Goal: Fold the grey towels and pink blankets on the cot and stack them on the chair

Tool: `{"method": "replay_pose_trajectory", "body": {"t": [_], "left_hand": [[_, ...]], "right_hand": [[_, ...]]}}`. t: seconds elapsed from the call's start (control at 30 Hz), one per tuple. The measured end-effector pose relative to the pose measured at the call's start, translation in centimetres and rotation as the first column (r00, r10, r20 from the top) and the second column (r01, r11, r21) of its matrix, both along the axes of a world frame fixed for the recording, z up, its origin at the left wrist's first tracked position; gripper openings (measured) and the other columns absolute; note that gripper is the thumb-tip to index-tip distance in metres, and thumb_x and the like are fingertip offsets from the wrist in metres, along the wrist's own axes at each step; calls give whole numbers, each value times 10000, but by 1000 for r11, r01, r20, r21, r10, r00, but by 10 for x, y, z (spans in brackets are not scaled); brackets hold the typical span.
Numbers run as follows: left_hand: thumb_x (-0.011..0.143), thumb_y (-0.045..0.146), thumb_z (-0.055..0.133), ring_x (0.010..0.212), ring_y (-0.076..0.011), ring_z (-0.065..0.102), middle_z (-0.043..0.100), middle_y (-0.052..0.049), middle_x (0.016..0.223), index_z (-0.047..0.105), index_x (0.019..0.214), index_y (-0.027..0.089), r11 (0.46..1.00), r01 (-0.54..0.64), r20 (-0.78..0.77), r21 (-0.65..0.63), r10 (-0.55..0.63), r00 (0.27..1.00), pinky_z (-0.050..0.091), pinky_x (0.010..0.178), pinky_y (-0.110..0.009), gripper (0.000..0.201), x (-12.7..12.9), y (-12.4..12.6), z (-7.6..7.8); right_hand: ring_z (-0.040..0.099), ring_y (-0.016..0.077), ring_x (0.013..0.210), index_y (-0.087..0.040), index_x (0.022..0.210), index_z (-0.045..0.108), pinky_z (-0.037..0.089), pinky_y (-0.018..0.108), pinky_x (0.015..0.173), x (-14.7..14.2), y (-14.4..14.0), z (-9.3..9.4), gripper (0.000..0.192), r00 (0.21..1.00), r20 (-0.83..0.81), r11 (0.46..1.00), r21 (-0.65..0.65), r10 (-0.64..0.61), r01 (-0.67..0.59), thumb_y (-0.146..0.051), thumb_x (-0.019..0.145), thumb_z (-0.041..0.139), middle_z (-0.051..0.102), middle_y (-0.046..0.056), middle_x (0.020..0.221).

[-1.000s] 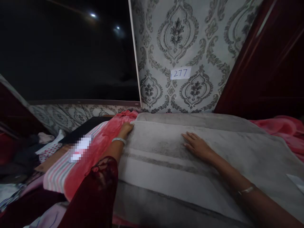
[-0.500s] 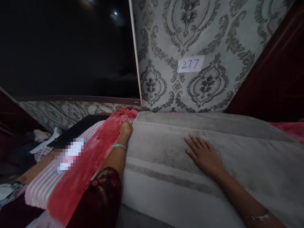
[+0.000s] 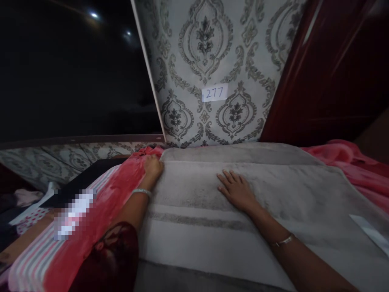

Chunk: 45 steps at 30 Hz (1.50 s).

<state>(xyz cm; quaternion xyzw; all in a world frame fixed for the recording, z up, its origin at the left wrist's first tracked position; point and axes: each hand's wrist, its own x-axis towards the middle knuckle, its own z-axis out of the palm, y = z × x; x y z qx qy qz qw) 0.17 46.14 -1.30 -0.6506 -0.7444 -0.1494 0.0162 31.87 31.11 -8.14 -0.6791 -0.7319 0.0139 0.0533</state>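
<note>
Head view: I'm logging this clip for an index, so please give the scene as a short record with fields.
Setting: a bed against a patterned wall, dim light
Main item: grey blanket spread flat, with darker stripes
Left hand: closed on the grey blanket's left edge, next to the red blanket
Right hand: flat, palm down on the grey blanket, fingers spread
Wrists: a bangle on each
Wall label: paper note reading 277
Left side: large dark screen
Right side: dark red wooden panel

Red blanket (image 3: 118, 190) along the bed's left edge; striped cloth (image 3: 33, 259) beyond it; paper label "277" (image 3: 214, 93) on patterned wallpaper (image 3: 206, 52).
</note>
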Motion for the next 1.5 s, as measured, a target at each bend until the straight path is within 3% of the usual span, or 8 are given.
{"method": "replay_pose_trajectory", "body": {"t": [0.2,0.47,0.6,0.83,1.0,1.2,1.37,1.5], "left_hand": [[994,497,420,1542,-315,247,315,-167,1650,392,1547,152,874,459,-187,-158,-483,856,214,1233,-540,653,86,-35,-28],[1016,500,312,1549,-315,229,273,-142,1668,343,1587,204,858,486,-270,-167,-514,814,236,1215,-574,644,95,-37,-49],[1012,485,298,1551,-316,219,259,-145,1671,333,1591,190,860,478,-278,-180,-510,814,236,1215,-573,650,96,-35,-46],[989,493,290,1554,-320,206,246,-141,1676,324,1593,176,862,473,-288,-184,-507,812,224,1213,-579,684,95,-25,-53],[982,512,247,1543,-333,238,267,-134,1672,339,1590,206,856,506,-230,-107,-516,825,263,1182,-608,687,92,-20,-60],[989,510,261,1543,-326,244,264,-131,1673,338,1591,216,860,498,-235,-111,-509,828,262,1188,-600,675,94,-23,-58],[998,506,320,1552,-306,220,265,-137,1671,347,1587,196,860,473,-244,-193,-509,825,230,1220,-558,666,98,-32,-50],[1007,516,304,1555,-302,213,260,-150,1671,322,1593,172,855,481,-231,-194,-516,825,216,1224,-566,679,97,-36,-48]], "right_hand": [[145,305,1554,-284,1607,317,143,551,1232,0,1,6,604,998,-66,1000,-16,-2,1,-527,1055,286,201,60,1685],[146,303,1554,-301,1606,314,150,562,1227,11,6,16,631,989,-126,997,-25,71,-75,-587,1043,304,200,63,1686],[135,297,1556,-300,1605,308,148,591,1220,67,18,18,636,996,-65,997,-35,63,-66,-595,1043,287,199,50,1686],[191,281,1545,-277,1619,273,157,568,1226,220,7,12,613,953,70,954,-25,-296,298,-499,1048,253,205,66,1682],[152,274,1555,-287,1626,250,143,551,1237,274,-7,2,632,870,60,872,11,-489,490,-525,1041,216,182,38,1691],[161,275,1552,-289,1617,274,148,573,1231,274,-12,-5,628,836,25,836,52,-548,546,-526,1041,195,186,36,1692],[181,310,1545,-233,1612,294,198,605,1208,269,-12,13,624,815,12,814,-34,-579,579,-482,1043,242,202,95,1684],[178,357,1540,-188,1613,287,250,663,1160,205,8,33,631,843,20,844,21,-537,537,-460,1048,222,203,171,1672]]}}
